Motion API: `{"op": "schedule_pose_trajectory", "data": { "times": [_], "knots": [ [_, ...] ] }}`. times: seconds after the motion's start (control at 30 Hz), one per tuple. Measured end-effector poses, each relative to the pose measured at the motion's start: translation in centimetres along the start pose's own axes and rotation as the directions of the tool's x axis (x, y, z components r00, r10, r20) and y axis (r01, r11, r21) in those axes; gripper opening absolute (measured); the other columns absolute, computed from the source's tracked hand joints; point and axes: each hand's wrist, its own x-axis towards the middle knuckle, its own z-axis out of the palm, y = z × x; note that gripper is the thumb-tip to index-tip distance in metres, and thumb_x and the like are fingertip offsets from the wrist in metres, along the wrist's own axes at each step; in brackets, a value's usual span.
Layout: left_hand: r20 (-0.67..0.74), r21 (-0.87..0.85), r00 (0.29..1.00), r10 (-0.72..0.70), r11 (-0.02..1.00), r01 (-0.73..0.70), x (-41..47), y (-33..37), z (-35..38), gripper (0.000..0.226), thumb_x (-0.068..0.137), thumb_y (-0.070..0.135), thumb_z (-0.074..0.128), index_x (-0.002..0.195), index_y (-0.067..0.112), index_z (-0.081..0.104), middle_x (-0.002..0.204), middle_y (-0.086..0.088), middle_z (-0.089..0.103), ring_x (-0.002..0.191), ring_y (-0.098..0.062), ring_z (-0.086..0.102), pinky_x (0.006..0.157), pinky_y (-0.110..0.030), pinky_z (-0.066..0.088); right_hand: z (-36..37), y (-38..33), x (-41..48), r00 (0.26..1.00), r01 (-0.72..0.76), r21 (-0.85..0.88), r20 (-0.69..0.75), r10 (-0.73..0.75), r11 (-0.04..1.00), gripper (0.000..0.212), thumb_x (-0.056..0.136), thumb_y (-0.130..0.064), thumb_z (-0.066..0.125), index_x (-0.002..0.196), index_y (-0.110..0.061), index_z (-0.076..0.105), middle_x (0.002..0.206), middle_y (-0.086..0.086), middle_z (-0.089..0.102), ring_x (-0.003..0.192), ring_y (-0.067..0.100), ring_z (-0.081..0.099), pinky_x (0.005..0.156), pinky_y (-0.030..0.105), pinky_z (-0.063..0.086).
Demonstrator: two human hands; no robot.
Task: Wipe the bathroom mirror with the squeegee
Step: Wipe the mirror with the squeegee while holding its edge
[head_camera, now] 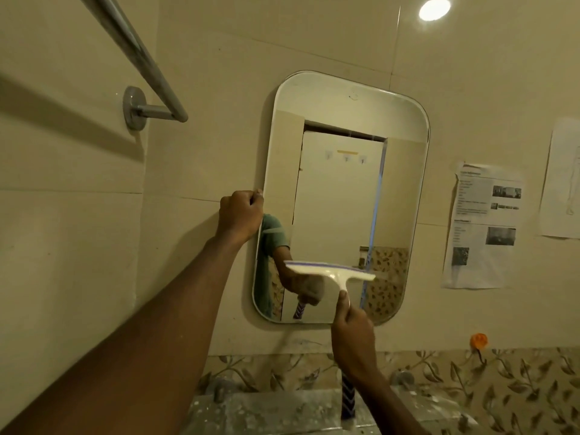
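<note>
Closest to me, my left arm [131,334] runs up from the bottom left corner, and along the bottom edge sits a speckled grey counter [266,412]. My right hand [353,334] comes up from the lower right and is wrapped round the squeegee's handle, thumb laid along the white neck; the striped blue and white end of the handle [347,400] sticks out below the wrist. The squeegee [332,273] itself has a white T-shaped head with a bluish strip along its top edge. It lies across the lower part of the mirror [342,196], tilted a little down to the right, and its reflection and that of the hand show just behind it. I cannot tell for sure whether the strip is flat on the glass. My left hand [241,215] is higher and to the left, fingers curled tight on the mirror's left rim about halfway up. The mirror is a tall rounded rectangle fixed to the beige tiled wall, and it reflects a pale door and a green sleeve. A band of leaf-patterned tiles [518,387] runs below it, with an orange hook [479,340] just above the band on the right. Printed papers [483,227] are stuck to the wall right of the mirror. A metal towel rail [141,58] crosses the upper left, and a round ceiling light [434,9] glows at the top right.
</note>
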Motion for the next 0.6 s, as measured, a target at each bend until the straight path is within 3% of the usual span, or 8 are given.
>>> {"op": "schedule_pose_trajectory", "data": {
  "times": [0.07,0.17,0.23,0.3,0.4,0.53,0.6],
  "knots": [
    [0.005,-0.038,0.999,-0.040,0.998,0.040,0.1,-0.1,0.0,0.049,0.099,0.037,0.040,0.073,0.004,0.065,0.067,-0.014,0.063,0.073,-0.034,0.066,0.072,-0.050,0.058,-0.7,-0.7,0.1,1.000,-0.004,0.024,0.021,0.004,1.000,0.056,0.103,-0.041,0.027,0.060,-0.015,0.052,0.052,0.004,0.051,0.044,0.015,0.045,0.043,0.026,0.035],
    [0.018,-0.144,0.994,-0.108,0.984,0.109,-0.2,0.0,-0.2,0.064,0.100,0.046,0.028,0.080,-0.001,0.065,0.075,-0.023,0.066,0.073,-0.037,0.066,0.075,-0.052,0.058,-2.8,-5.3,4.3,0.993,0.121,0.059,-0.022,-0.120,0.991,0.053,0.103,-0.040,0.028,0.057,-0.018,0.045,0.051,-0.001,0.043,0.044,0.013,0.041,0.043,0.026,0.037],
    [0.053,-0.226,0.987,-0.149,0.961,0.157,-0.3,0.2,-0.4,0.071,0.100,0.049,0.020,0.088,-0.004,0.065,0.075,-0.022,0.065,0.067,-0.033,0.064,0.076,-0.050,0.058,-3.6,-8.7,7.5,0.980,0.197,0.055,-0.046,-0.194,0.979,0.052,0.104,-0.040,0.026,0.059,-0.022,0.045,0.051,-0.005,0.045,0.044,0.012,0.044,0.046,0.030,0.044],
    [0.097,-0.293,0.977,-0.190,0.933,0.211,-0.2,0.4,-0.7,0.071,0.100,0.049,0.017,0.096,-0.003,0.065,0.077,-0.019,0.064,0.067,-0.027,0.062,0.075,-0.047,0.058,-3.3,-10.3,9.0,0.974,0.224,0.042,-0.049,-0.222,0.974,0.051,0.105,-0.040,0.025,0.060,-0.024,0.046,0.052,-0.007,0.046,0.044,0.008,0.046,0.044,0.026,0.042],
    [0.165,-0.339,0.964,-0.208,0.906,0.253,0.3,0.3,-1.1,0.070,0.100,0.050,0.019,0.102,-0.003,0.064,0.078,-0.018,0.063,0.069,-0.028,0.061,0.071,-0.042,0.059,-1.5,-8.8,6.5,0.981,0.190,0.021,-0.031,-0.189,0.982,0.049,0.104,-0.038,0.027,0.061,-0.024,0.046,0.051,-0.008,0.045,0.038,0.000,0.046,0.035,0.011,0.031],
    [0.207,-0.346,0.952,-0.226,0.893,0.287,0.6,0.2,-1.2,0.070,0.099,0.051,0.021,0.101,-0.003,0.066,0.081,-0.019,0.065,0.070,-0.029,0.064,0.070,-0.042,0.060,1.6,-3.7,0.1,0.995,0.094,-0.055,0.044,-0.092,0.994,0.055,0.091,-0.054,0.016,0.059,-0.024,0.048,0.048,-0.007,0.045,0.037,0.004,0.041,0.034,0.014,0.029],
    [0.210,-0.330,0.951,-0.225,0.900,0.286,0.7,0.3,-1.3,0.068,0.099,0.049,0.021,0.099,-0.002,0.066,0.083,-0.020,0.067,0.068,-0.027,0.065,0.066,-0.038,0.060,2.1,-2.8,-0.9,0.996,0.077,-0.086,0.059,-0.072,0.993,0.056,0.092,-0.053,0.015,0.061,-0.022,0.050,0.049,-0.007,0.047,0.040,0.004,0.042,0.035,0.015,0.030]
  ]
}}
